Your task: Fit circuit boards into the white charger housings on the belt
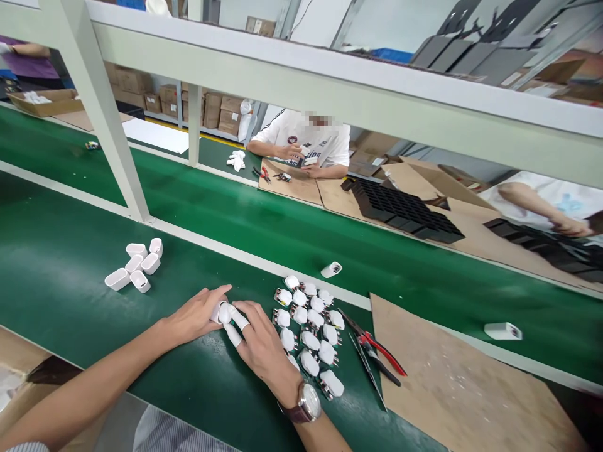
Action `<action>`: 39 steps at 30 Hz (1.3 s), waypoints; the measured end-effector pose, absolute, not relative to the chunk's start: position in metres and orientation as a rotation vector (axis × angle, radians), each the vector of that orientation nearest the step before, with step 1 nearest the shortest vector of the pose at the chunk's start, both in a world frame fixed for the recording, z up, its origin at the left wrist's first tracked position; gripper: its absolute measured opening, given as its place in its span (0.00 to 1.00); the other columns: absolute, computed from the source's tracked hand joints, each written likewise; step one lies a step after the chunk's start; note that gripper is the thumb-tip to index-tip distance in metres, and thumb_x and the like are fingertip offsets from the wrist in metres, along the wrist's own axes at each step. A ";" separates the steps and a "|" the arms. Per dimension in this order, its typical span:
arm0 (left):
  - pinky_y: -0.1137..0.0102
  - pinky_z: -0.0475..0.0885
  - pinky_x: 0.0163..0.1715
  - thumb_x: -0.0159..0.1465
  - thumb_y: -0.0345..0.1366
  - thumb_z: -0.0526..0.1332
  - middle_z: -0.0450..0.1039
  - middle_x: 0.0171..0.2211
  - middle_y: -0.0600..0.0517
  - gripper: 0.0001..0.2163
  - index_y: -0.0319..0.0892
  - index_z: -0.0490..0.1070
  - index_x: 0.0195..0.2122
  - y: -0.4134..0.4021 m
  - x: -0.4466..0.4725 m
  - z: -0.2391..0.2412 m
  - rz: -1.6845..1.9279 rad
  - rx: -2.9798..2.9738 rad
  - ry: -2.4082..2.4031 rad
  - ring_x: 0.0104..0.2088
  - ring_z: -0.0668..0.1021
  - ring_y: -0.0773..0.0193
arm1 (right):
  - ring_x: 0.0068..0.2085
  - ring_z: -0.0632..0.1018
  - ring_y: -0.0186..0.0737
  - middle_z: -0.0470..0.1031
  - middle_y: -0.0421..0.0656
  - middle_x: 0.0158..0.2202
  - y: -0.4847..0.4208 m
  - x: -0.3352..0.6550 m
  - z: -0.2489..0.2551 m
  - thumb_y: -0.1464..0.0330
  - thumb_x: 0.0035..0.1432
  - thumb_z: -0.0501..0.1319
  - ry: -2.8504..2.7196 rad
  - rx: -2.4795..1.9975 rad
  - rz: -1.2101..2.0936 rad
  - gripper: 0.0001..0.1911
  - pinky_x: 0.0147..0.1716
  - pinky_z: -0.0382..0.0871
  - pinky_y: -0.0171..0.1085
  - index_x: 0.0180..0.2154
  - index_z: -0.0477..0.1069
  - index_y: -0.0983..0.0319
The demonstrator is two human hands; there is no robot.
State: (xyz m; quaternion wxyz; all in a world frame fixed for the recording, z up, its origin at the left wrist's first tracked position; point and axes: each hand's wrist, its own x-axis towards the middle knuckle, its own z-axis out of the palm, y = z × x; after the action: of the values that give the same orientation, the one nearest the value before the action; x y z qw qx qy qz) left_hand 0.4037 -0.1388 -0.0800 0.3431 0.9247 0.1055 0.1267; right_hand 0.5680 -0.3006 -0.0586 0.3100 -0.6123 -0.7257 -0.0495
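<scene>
My left hand [202, 314] is closed around a white plastic casing [217, 312] just above the green table. My right hand [259, 339] wears white finger cots and pinches a white-capped piece [226, 313] at the casing's open end. How far the piece sits inside is hidden by the fingers. Right of my right hand lie several white-capped circuit pieces [309, 340] in rows, with small boards and metal parts showing. Several empty white casings [134, 263] are grouped at the left.
Red-handled pliers [377, 351] and tweezers [367, 370] lie beside a brown cardboard sheet [452, 383]. Two white casings, one nearer [331, 270] and one farther right [503, 331], rest on the green belt [264, 220]. A metal frame post [108, 113] stands ahead. Co-workers sit across, near black trays [405, 210].
</scene>
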 end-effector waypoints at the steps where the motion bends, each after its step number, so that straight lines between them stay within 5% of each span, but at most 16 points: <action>1: 0.54 0.71 0.57 0.69 0.32 0.65 0.74 0.57 0.47 0.41 0.52 0.38 0.74 -0.139 0.404 -0.081 0.330 2.400 0.271 0.51 0.77 0.50 | 0.56 0.73 0.56 0.72 0.54 0.58 -0.300 0.568 -0.057 0.80 0.66 0.59 -1.932 -1.631 -0.129 0.21 0.54 0.78 0.56 0.59 0.67 0.62; 6: 0.51 0.71 0.57 0.68 0.38 0.69 0.73 0.57 0.45 0.40 0.52 0.45 0.74 -0.137 0.405 -0.083 0.351 2.410 0.260 0.55 0.75 0.46 | 0.58 0.73 0.58 0.72 0.55 0.58 -0.301 0.567 -0.049 0.78 0.67 0.60 -1.983 -1.672 -0.064 0.21 0.55 0.77 0.58 0.60 0.67 0.62; 11: 0.53 0.73 0.57 0.65 0.33 0.71 0.71 0.57 0.46 0.44 0.54 0.44 0.74 -0.137 0.405 -0.085 0.273 2.258 0.258 0.56 0.75 0.50 | 0.57 0.74 0.54 0.73 0.52 0.58 -0.301 0.565 -0.045 0.75 0.71 0.59 -1.922 -1.611 0.024 0.22 0.54 0.78 0.56 0.63 0.65 0.58; 17: 0.53 0.75 0.57 0.66 0.33 0.68 0.73 0.57 0.45 0.40 0.53 0.47 0.74 -0.136 0.405 -0.088 0.246 2.182 0.300 0.56 0.77 0.50 | 0.53 0.75 0.56 0.73 0.52 0.56 -0.293 0.559 -0.052 0.69 0.71 0.63 -1.896 -1.605 0.012 0.07 0.48 0.79 0.56 0.49 0.73 0.59; 23: 0.50 0.71 0.62 0.67 0.38 0.68 0.67 0.64 0.40 0.43 0.52 0.41 0.76 -0.135 0.402 -0.093 0.221 2.155 0.299 0.63 0.74 0.48 | 0.53 0.76 0.51 0.72 0.53 0.55 -0.287 0.565 -0.057 0.65 0.72 0.62 -1.849 -1.584 0.108 0.17 0.50 0.80 0.54 0.59 0.68 0.59; 29: 0.48 0.71 0.63 0.68 0.37 0.67 0.67 0.64 0.40 0.45 0.52 0.36 0.77 -0.134 0.399 -0.089 0.277 2.158 0.257 0.61 0.75 0.50 | 0.50 0.76 0.52 0.74 0.53 0.51 -0.282 0.562 -0.057 0.71 0.71 0.59 -1.996 -1.571 -0.083 0.09 0.46 0.79 0.50 0.51 0.72 0.61; 34: 0.49 0.75 0.59 0.68 0.38 0.67 0.71 0.60 0.42 0.35 0.50 0.50 0.72 -0.139 0.391 -0.079 0.337 2.183 0.329 0.57 0.78 0.51 | 0.46 0.77 0.51 0.75 0.52 0.48 -0.282 0.563 -0.057 0.67 0.71 0.61 -1.969 -1.649 -0.089 0.06 0.45 0.78 0.50 0.48 0.71 0.61; 39: 0.52 0.77 0.57 0.70 0.41 0.66 0.72 0.58 0.44 0.21 0.48 0.64 0.61 -0.146 0.375 -0.076 0.436 2.254 0.379 0.56 0.78 0.51 | 0.50 0.78 0.51 0.75 0.51 0.51 -0.289 0.572 -0.054 0.64 0.69 0.65 -1.823 -1.653 0.038 0.16 0.47 0.79 0.51 0.54 0.66 0.60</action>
State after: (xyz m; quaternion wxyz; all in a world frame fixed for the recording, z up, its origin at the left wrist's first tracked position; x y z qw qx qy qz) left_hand 0.3748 -0.1463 -0.0761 0.3962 0.8894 0.1496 0.1722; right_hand 0.5725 -0.2889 -0.0538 0.3336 -0.6330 -0.6984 0.0144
